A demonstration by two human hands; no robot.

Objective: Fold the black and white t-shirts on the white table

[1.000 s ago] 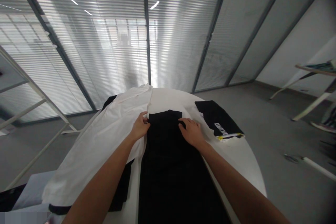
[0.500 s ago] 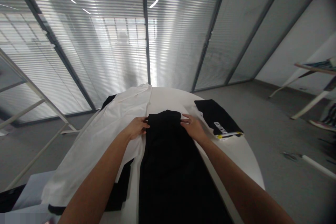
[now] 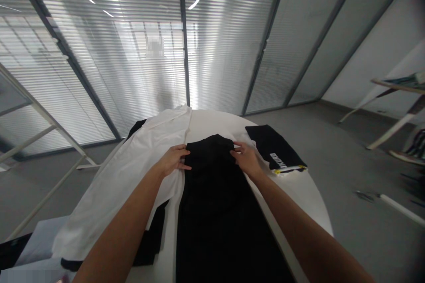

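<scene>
A long black garment (image 3: 222,212) lies lengthwise on the white table (image 3: 212,119), its far end narrow and slightly raised in the middle. Whether it is trousers or something else I cannot make out. My left hand (image 3: 174,159) pinches its left edge close to the far end, thumb and fingers at the cloth. On the opposite side my right hand (image 3: 245,157) grips the right corner the same way. Right of that hand is a folded black garment (image 3: 272,146) with white lettering and a yellow-and-white edge. A white garment (image 3: 133,177) spreads out left of my left hand.
More black cloth (image 3: 151,239) shows beneath the white garment, and pale cloth (image 3: 43,239) lies at the lower left. A light metal frame (image 3: 53,124) stands on the left. Glass partitions with blinds (image 3: 142,75) rise behind the table. Another table (image 3: 398,86) is at the right.
The far end of the black garment has widened and moved slightly away from me, its middle peaking higher. My right hand has shifted a little right with the corner; my left hand has barely moved.
</scene>
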